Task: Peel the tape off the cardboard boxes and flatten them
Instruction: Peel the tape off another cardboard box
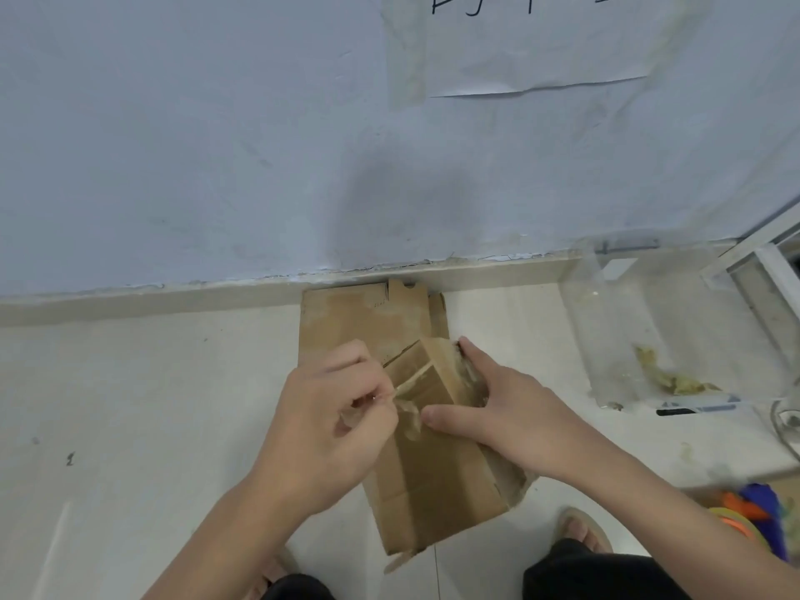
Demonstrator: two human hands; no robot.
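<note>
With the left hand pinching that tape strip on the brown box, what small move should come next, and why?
Probably keep pulling the clear tape strip toward the person: the left hand pinches its lifted end, but the rest looks stuck along the brown cardboard box. The right hand lies spread on the box and should keep bracing it.

Nothing is showing clearly enough to read. A paper sheet (537,45) on the wall is carrying black handwritten strokes, cut off by the top edge. Small faint marks on the flattened cardboard (359,313) are staying illegible.
</note>
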